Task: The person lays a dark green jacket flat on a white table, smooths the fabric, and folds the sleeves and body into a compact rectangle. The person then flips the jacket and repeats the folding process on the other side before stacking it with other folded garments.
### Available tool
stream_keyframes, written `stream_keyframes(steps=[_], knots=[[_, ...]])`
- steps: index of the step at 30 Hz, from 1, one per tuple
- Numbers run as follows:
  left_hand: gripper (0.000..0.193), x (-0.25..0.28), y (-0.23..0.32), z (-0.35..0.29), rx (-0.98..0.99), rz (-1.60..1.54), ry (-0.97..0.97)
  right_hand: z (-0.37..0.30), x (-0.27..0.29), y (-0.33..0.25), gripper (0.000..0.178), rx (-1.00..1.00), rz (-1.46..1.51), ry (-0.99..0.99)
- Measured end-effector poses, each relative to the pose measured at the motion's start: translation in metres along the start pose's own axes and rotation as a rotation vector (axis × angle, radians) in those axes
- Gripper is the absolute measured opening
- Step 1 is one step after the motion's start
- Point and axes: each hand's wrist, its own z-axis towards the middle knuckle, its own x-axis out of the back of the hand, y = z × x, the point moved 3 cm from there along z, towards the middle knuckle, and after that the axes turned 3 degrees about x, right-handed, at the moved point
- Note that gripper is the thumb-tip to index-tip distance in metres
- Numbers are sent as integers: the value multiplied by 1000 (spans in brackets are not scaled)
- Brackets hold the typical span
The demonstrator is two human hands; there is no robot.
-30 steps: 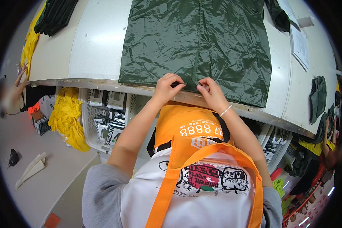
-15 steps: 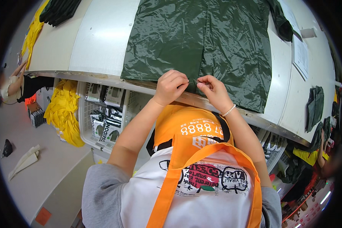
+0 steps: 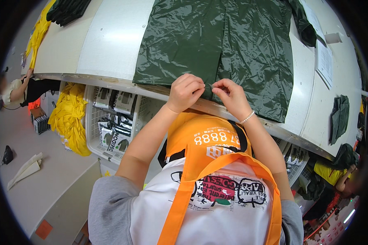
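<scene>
A dark green, shiny, wrinkled waterproof garment lies spread on the table, a lengthwise fold or opening running down its middle. At its near edge, my left hand is closed, thumb and fingertips pinching the green fabric just left of that line. A short distance to the right, my right hand pinches the fabric too, its wrist wearing a beaded bracelet. A small bit of green material shows between the two sets of fingertips. Exactly what part of the edge they grip is too small to tell.
Below the table edge stand a white basket of packaged garments and a heap of yellow fabric. Folded dark garments lie far left; papers and another green piece lie right. Other people work at both sides.
My hands keep their pinch at nearly the same spot. The view has shifted slightly. At the right, another person's arm has moved lower.
</scene>
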Motion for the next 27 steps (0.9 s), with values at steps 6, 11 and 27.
stream_keyframes(steps=[6, 11, 27], knots=[[10, -1, -3, 4, 807, -446, 162, -5, 3, -17, 21, 235, 27, 284], [13, 5, 8, 24, 898, -713, 266, 0, 1, -48, 23, 420, -85, 401], [12, 3, 20, 34, 867, -728, 261, 10, -1, -60, 21, 493, -94, 499]])
